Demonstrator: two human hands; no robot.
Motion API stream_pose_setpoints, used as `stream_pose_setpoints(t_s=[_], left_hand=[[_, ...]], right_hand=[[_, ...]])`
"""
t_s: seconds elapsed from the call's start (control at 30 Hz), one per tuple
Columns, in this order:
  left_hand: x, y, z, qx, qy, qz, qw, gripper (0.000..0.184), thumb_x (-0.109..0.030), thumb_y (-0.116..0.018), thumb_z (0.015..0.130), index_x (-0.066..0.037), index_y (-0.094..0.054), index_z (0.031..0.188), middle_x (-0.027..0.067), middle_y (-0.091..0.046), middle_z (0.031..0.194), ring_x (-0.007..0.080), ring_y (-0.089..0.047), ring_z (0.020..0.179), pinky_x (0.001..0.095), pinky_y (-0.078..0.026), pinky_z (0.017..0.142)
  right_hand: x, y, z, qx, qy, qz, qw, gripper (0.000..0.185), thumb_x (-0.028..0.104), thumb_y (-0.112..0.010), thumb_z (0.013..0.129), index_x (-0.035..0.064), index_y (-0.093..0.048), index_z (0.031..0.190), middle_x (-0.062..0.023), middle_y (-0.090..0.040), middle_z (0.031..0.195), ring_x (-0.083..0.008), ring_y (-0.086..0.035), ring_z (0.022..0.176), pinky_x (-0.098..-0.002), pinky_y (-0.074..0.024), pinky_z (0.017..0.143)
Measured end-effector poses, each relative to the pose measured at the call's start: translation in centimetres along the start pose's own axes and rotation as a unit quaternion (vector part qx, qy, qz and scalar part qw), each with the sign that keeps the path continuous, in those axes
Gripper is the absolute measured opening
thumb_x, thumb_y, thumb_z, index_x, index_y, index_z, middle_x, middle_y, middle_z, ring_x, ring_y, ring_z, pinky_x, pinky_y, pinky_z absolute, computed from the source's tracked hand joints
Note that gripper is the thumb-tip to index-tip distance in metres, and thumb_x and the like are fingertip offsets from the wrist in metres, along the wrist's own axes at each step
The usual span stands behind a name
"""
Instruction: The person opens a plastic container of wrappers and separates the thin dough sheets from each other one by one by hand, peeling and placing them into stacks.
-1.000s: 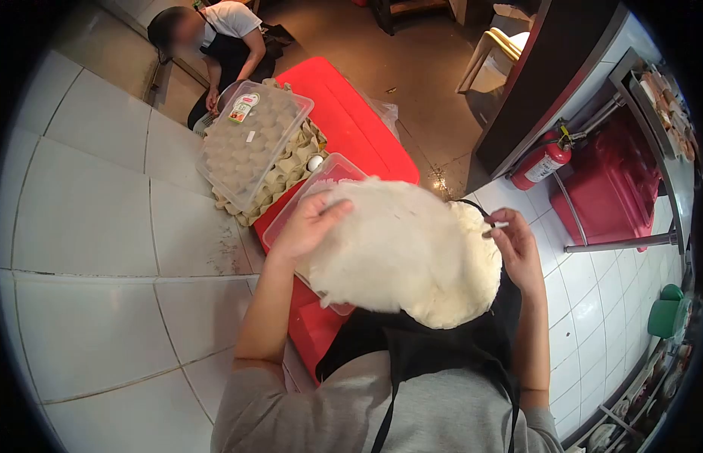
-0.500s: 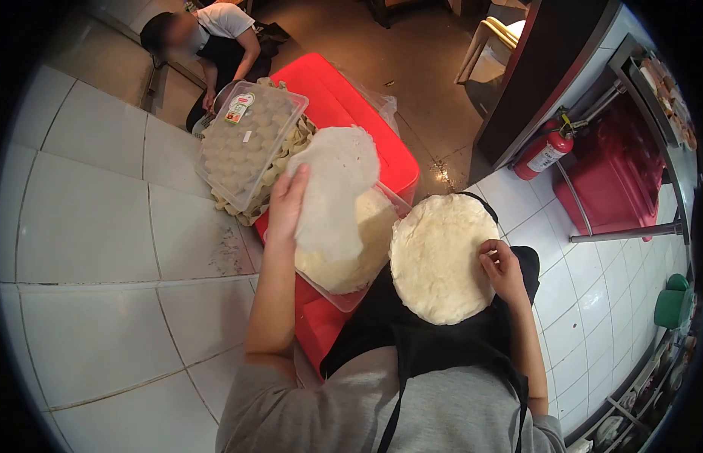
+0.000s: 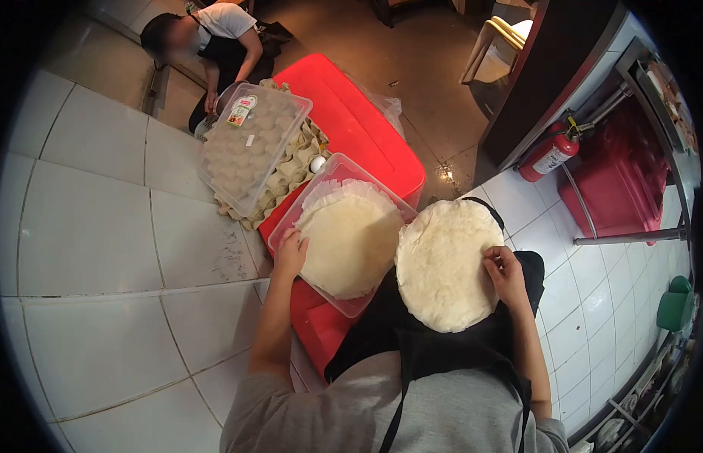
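Note:
A clear plastic container holds pale, thin, round wrappers, with a ragged, see-through sheet edge along the far side. My left hand is at the near-left rim, fingers closed at the edge of the top wrapper; its fingertips are partly hidden. On my lap, over the black apron, lies a round stack of cream-coloured wrappers. My right hand rests at the right edge of this stack, thumb and fingers pinched on its rim.
The container sits on a red box. Left of it, a clear lid lies on egg trays beside one white egg. Another person crouches at the back left. A fire extinguisher and a dark red bin stand right.
My left hand has come down towards me, and the thin sheet it held up now lies over the wrappers in the container. My right hand has stayed at the lap stack's edge.

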State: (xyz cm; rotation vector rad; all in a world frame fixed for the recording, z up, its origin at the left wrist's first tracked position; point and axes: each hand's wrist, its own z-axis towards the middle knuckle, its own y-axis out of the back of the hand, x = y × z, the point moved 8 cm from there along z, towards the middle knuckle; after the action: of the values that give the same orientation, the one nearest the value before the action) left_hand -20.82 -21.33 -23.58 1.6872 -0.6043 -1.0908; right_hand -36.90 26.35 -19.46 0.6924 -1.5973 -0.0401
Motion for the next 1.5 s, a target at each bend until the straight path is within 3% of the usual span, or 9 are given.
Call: stream_pose_setpoints(t_s=[0.17,0.37,0.47,0.67,0.87,0.97,1.27,1.37,1.5], left_hand=[[0.3,0.5,0.1,-0.146,0.009,0.093,0.985,0.052,-0.026,-0.069,0.079,0.001,-0.051,0.120,0.0201,-0.056,0.118,0.0372,-0.056,0.107,0.0464,-0.042,0.093],[0.6,-0.4,0.2,-0.008,0.198,0.016,0.980,0.058,-0.026,-0.076,0.072,-0.003,-0.051,0.118,0.0182,-0.061,0.111,0.0373,-0.058,0.105,0.0472,-0.044,0.091],[0.3,-0.3,-0.1,-0.047,0.168,-0.078,0.982,0.046,-0.017,-0.076,0.071,-0.003,-0.054,0.110,0.0148,-0.063,0.107,0.0322,-0.060,0.102,0.0425,-0.049,0.083],[-7.1,-1.5,-4.3,-0.085,-0.123,-0.165,0.975,0.030,0.005,-0.065,0.075,-0.003,-0.055,0.102,0.0115,-0.063,0.100,0.0209,-0.061,0.093,0.0313,-0.051,0.081],[-9.0,-0.3,-3.8,0.153,-0.049,-0.367,0.916,0.022,0.001,-0.063,0.083,-0.004,-0.058,0.104,0.0067,-0.061,0.112,0.0152,-0.059,0.099,0.0283,-0.048,0.084],[-5.8,1.3,-1.5,0.139,-0.021,-0.387,0.911,0.021,-0.001,-0.063,0.085,-0.004,-0.058,0.105,0.0044,-0.062,0.111,0.0112,-0.055,0.099,0.0266,-0.046,0.085],[4.2,-2.0,0.9,-0.082,0.063,-0.050,0.993,0.070,-0.024,-0.079,0.066,0.002,-0.051,0.124,0.0236,-0.061,0.113,0.0347,-0.058,0.107,0.0371,-0.046,0.092],[2.0,-0.7,0.2,0.013,0.210,-0.089,0.974,0.069,-0.027,-0.080,0.062,0.004,-0.055,0.119,0.0236,-0.060,0.115,0.0358,-0.057,0.108,0.0377,-0.045,0.094],[4.5,-3.0,0.8,0.073,0.186,-0.169,0.965,0.065,-0.028,-0.081,0.060,0.004,-0.059,0.113,0.0217,-0.060,0.114,0.0357,-0.057,0.108,0.0400,-0.044,0.095]], right_hand=[[-0.1,-0.3,0.3,-0.001,-0.005,-0.008,1.000,0.015,0.002,-0.063,0.083,0.0020,-0.060,0.097,-0.0033,-0.057,0.084,-0.0113,-0.053,0.070,-0.0254,-0.0453,0.063],[-0.5,-0.3,0.3,-0.004,0.008,-0.011,1.000,0.016,0.002,-0.063,0.082,0.0017,-0.060,0.097,-0.0047,-0.056,0.085,-0.0127,-0.053,0.069,-0.0263,-0.0449,0.062],[-0.3,-0.3,0.3,-0.007,0.004,-0.005,1.000,0.015,0.001,-0.063,0.082,0.0017,-0.060,0.097,-0.0046,-0.056,0.084,-0.0128,-0.053,0.069,-0.0263,-0.0448,0.063],[-0.3,-0.3,0.3,-0.005,-0.005,-0.004,1.000,0.015,0.001,-0.063,0.082,0.0019,-0.060,0.097,-0.0039,-0.056,0.083,-0.0121,-0.052,0.069,-0.0259,-0.0448,0.064],[-0.5,-0.1,0.2,-0.013,0.003,-0.010,1.000,0.013,0.002,-0.062,0.083,0.0021,-0.060,0.096,-0.0026,-0.056,0.082,-0.0110,-0.052,0.070,-0.0252,-0.0448,0.064],[-0.4,-0.2,0.3,-0.012,0.005,-0.008,1.000,0.013,0.002,-0.061,0.083,0.0022,-0.060,0.097,-0.0027,-0.056,0.082,-0.0110,-0.052,0.070,-0.0249,-0.0448,0.064],[-1.5,-0.2,0.3,-0.005,-0.017,0.028,0.999,0.013,0.002,-0.062,0.084,0.0027,-0.060,0.097,-0.0001,-0.055,0.083,-0.0085,-0.050,0.071,-0.0239,-0.0438,0.062],[-2.1,-0.4,0.5,-0.001,-0.016,0.033,0.999,0.013,0.002,-0.062,0.084,0.0031,-0.061,0.097,0.0003,-0.055,0.083,-0.0082,-0.050,0.071,-0.0235,-0.0436,0.062],[-1.7,-0.3,0.4,-0.004,-0.020,0.038,0.999,0.012,0.002,-0.062,0.084,0.0029,-0.060,0.096,0.0000,-0.055,0.083,-0.0081,-0.051,0.072,-0.0231,-0.0435,0.064]])
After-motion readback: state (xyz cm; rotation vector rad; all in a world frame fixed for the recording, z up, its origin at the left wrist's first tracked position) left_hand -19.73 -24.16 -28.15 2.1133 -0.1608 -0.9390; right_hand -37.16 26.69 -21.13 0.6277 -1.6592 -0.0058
